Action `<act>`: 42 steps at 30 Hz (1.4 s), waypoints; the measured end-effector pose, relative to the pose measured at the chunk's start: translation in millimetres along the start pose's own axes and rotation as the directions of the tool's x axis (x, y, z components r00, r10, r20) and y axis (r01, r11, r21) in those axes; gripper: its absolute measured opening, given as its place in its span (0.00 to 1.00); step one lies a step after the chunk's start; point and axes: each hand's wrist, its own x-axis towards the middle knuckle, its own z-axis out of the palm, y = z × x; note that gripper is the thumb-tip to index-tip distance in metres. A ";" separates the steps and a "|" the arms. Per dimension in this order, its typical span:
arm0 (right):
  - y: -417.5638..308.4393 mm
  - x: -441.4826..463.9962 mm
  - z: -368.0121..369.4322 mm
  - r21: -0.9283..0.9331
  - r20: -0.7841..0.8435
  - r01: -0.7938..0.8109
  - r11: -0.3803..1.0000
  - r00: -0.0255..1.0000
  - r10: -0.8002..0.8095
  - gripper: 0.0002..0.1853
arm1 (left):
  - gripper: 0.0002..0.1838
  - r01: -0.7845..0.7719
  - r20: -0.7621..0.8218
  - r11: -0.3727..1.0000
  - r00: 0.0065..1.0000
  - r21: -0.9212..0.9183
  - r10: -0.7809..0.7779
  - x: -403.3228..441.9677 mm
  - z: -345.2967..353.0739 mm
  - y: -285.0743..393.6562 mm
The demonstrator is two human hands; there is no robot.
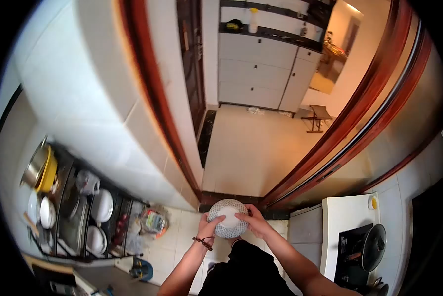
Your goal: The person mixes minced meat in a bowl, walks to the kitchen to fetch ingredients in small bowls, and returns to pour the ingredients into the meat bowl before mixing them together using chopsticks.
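Well, both hands are busy with a patterned dish (227,209) — it's held in front of the person's legs (246,271), close to the dark threshold (219,195). The left hand (208,229) grasps one side and the right hand (257,222) the other, each thumb pressed on its pale middle; how the remaining fingers sit underneath, I can't tell. A beaded bracelet (202,242) circles the left wrist. Over on the right, a lidded pan (374,246) rests on the black hob (347,238); off to the left sits a white plate (103,205).
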 end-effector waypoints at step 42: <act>-539.0 429.0 -519.8 0.375 -0.868 0.611 0.697 0.496 0.031 0.42 | 0.45 0.081 0.483 0.586 0.480 0.806 -0.732 720.5 860.9 114.9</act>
